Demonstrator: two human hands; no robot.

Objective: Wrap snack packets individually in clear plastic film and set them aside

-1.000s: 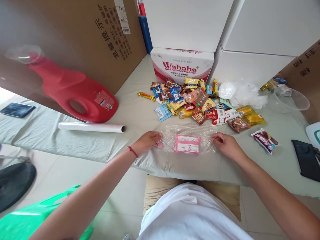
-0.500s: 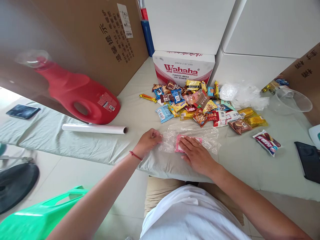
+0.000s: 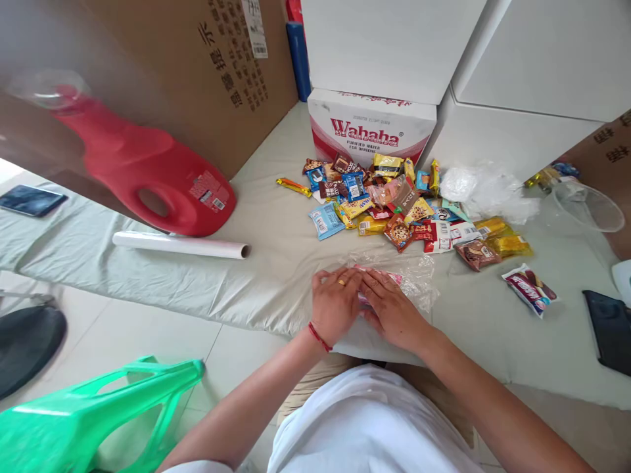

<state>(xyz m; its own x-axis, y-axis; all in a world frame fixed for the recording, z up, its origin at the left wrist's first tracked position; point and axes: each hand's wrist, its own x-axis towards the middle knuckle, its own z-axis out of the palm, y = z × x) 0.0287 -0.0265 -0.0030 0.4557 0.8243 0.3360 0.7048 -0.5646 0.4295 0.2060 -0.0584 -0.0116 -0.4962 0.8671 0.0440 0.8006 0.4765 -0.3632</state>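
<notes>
A flat pink-and-white packet lies on a crinkled sheet of clear plastic film near the table's front edge. My right hand rests flat on the packet, its fingers together and pointing away to the left. Against it lies my left hand, palm down over the packet's left part and the film there, with fingers stretched towards the right hand. It wears a ring and a red wrist cord. The two hands hide most of the packet, and what is under my left palm does not show.
Behind the hands lies a pile of wrapped snacks, before a Wahaha carton. A white roll and a red jug stand left. Crumpled plastic, a snack bar and a black phone lie right.
My left hand has moved right from the film's left edge, where it pinched the film, onto the packet beside my right hand. The film's left part is folded over or covered.
</notes>
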